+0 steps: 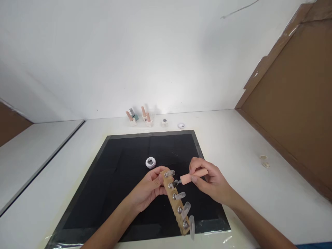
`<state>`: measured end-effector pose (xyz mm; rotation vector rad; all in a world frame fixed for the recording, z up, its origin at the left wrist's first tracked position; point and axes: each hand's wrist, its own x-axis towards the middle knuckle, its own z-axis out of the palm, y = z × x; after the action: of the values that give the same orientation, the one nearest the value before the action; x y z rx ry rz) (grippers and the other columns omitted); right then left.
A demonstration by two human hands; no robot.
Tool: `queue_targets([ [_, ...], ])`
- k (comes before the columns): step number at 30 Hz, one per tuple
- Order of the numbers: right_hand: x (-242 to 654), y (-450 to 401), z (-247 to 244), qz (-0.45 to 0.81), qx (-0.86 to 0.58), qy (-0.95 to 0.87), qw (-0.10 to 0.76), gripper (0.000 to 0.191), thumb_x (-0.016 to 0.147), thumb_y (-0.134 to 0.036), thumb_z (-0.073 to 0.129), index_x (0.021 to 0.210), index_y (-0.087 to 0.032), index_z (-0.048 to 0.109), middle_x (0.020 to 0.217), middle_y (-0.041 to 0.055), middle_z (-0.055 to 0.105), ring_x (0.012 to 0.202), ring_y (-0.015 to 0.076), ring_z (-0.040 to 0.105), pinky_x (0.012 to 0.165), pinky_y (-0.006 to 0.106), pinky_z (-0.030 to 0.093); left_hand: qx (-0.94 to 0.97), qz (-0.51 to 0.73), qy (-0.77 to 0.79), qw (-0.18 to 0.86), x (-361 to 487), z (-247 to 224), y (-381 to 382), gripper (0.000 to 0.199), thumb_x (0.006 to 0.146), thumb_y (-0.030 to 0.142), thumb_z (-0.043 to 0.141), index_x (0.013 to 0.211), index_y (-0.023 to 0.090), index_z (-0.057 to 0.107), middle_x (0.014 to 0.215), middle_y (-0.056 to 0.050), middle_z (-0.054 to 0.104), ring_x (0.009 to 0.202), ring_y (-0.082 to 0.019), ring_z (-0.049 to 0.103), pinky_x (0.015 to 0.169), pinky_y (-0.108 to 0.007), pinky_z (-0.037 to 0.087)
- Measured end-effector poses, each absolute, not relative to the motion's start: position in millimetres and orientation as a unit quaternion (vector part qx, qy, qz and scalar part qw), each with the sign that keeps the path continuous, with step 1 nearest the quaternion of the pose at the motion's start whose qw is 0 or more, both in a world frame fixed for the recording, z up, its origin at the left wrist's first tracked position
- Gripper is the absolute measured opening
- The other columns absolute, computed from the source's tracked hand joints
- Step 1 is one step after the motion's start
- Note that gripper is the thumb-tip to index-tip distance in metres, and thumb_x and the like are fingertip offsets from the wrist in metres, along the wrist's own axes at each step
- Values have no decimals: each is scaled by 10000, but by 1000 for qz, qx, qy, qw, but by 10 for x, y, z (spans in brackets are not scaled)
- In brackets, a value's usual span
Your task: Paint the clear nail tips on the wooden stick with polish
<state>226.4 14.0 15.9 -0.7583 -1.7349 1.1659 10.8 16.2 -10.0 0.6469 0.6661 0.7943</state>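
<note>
Wooden strip [176, 204] with clear nail tips [185, 210] on metal studs sits nearest, tilted so the tips face up toward the brush. Left hand [147, 189] grips its upper end, fingers curled round the wood, steadying it above the black mat [121, 180]. Right hand [210, 180] pinches a peach brush handle [194, 175], bristles touching the second tip from the top. Small round jar [150, 162] sits open on the mat just beyond, within reach. Polish bottles [140, 117] stand at the wall, well apart.
</note>
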Motion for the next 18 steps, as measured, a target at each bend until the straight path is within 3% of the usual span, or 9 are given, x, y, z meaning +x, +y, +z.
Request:
queue_targets([
  [18, 2270, 140, 156, 446, -313, -720, 431, 131, 835, -107, 507, 798, -229, 476, 724, -35, 469, 615, 110, 407, 566, 231, 322, 318, 374, 322, 809, 111, -107, 151, 294, 674, 364, 758, 824, 133, 654, 693, -6, 627, 613, -92, 578, 583, -200, 486],
])
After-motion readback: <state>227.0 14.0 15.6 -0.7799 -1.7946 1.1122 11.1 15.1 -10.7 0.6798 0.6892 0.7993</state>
